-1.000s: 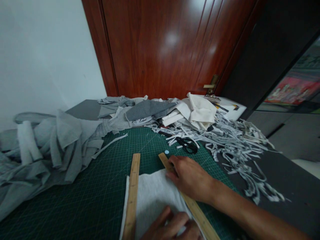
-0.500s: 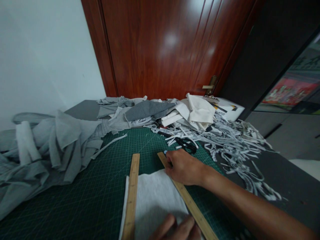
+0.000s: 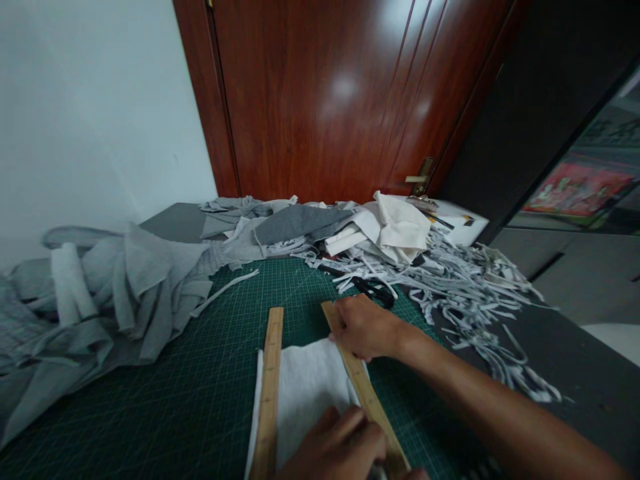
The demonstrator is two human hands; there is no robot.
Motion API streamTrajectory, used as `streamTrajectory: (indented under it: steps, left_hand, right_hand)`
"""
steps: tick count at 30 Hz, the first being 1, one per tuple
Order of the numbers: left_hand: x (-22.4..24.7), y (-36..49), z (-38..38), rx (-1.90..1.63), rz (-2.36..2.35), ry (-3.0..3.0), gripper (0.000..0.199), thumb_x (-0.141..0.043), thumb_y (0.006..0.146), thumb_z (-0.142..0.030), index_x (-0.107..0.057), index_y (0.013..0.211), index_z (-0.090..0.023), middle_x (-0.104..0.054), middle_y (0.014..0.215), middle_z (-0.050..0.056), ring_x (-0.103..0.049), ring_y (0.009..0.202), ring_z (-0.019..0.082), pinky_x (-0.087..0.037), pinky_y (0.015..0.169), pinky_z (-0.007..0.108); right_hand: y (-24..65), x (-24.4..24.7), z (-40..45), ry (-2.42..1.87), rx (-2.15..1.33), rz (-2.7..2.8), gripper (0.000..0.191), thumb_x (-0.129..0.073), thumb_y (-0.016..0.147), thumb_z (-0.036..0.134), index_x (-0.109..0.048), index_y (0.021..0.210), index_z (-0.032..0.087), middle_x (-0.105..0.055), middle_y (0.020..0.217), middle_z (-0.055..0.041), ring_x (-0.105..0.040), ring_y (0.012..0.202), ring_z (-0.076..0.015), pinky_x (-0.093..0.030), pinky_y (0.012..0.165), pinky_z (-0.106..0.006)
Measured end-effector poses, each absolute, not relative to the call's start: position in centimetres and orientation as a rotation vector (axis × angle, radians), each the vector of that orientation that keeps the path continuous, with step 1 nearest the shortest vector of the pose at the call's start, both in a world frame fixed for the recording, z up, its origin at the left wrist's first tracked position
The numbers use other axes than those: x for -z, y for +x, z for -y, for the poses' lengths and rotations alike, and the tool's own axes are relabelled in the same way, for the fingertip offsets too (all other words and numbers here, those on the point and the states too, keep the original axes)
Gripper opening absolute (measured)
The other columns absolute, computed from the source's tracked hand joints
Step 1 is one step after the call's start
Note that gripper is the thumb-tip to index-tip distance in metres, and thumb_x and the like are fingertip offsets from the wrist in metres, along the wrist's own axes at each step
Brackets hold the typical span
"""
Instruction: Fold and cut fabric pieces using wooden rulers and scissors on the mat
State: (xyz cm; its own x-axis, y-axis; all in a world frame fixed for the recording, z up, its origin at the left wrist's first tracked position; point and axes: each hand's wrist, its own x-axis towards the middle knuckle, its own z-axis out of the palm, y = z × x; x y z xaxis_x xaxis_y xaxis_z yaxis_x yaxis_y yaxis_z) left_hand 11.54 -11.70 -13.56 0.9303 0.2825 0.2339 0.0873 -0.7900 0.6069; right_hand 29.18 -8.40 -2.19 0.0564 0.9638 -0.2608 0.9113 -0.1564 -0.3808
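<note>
Apparently, both hands [image 3: 345, 443] touch the right-hand ruler [image 3: 361, 383].

Dark grey bench [image 3: 590, 373], green gridded cutting mat [image 3: 150, 420], heaped grey fabric [image 3: 145, 273], white cloth [image 3: 310, 380], two wooden rulers [image 3: 269, 393], tangled pale strips [image 3: 465, 287].

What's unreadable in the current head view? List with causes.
Head view:
- Left hand: wrist cut off by bottom edge; its grip hidden by its own fingers.
- Right hand: curled fingers hide whether it pinches or presses.
- Left ruler, right ruler: markings too small.
- Red panel: details blurred.
</note>
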Motion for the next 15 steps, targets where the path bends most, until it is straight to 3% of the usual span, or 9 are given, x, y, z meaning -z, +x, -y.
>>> streamTrajectory:
  steps: [2,4,7,12,15]
  left_hand:
    - [13.8,11.6,11.7,-0.358,-0.292,2.482,0.020,-0.071,0.097,-0.045,-0.063,0.098,-0.026,-0.068,0.094,-0.002,-0.064,0.085,0.018,-0.052,0.076,0.029]
    - [14.0,11.7,11.8,-0.322,-0.320,2.478,0.018,-0.070,0.097,-0.043,-0.062,0.099,-0.026,-0.067,0.095,-0.001,-0.063,0.087,0.019,-0.051,0.079,0.031]
    - [14.2,12.0,12.3,-0.278,-0.399,2.440,0.013,-0.071,0.095,-0.035,-0.063,0.100,-0.026,-0.067,0.097,0.000,-0.063,0.089,0.021,-0.051,0.082,0.034]
    - [13.5,12.1,12.6,-0.209,-0.480,2.397,0.011,-0.067,0.096,-0.034,-0.065,0.101,-0.025,-0.068,0.096,0.002,-0.066,0.089,0.022,-0.054,0.084,0.036]
    - [11.8,11.5,11.8,-0.264,-0.307,2.432,0.014,-0.064,0.097,-0.028,-0.067,0.110,-0.026,-0.070,0.102,0.002,-0.067,0.095,0.021,-0.056,0.086,0.034]
  right_hand:
    - [29.8,2.8,8.6,-2.162,-0.765,1.892,0.018,-0.069,0.092,0.020,-0.072,0.076,0.012,-0.072,0.054,-0.0083,-0.072,0.049,-0.0198,-0.045,0.043,-0.022]
    - [30.6,3.5,9.2,-2.106,-0.826,1.817,0.014,-0.066,0.096,0.023,-0.070,0.098,0.011,-0.076,0.061,-0.0063,-0.075,0.052,-0.0193,-0.047,0.041,-0.019]
    - [31.9,4.6,10.9,-2.041,-0.898,1.706,0.025,-0.060,0.102,0.028,-0.058,0.122,0.013,-0.079,0.075,-0.0038,-0.077,0.056,-0.0173,-0.052,0.043,-0.017]
    - [32.9,5.7,13.8,-2.072,-0.949,1.621,0.006,-0.061,0.094,0.023,-0.059,0.091,0.018,-0.068,0.056,0.0014,-0.068,0.041,-0.0172,-0.044,0.031,-0.019]
    - [32.5,5.8,14.5,-2.068,-0.893,1.634,0.008,-0.061,0.090,0.019,-0.060,0.083,0.019,-0.065,0.053,0.0027,-0.063,0.039,-0.0147,-0.040,0.032,-0.018]
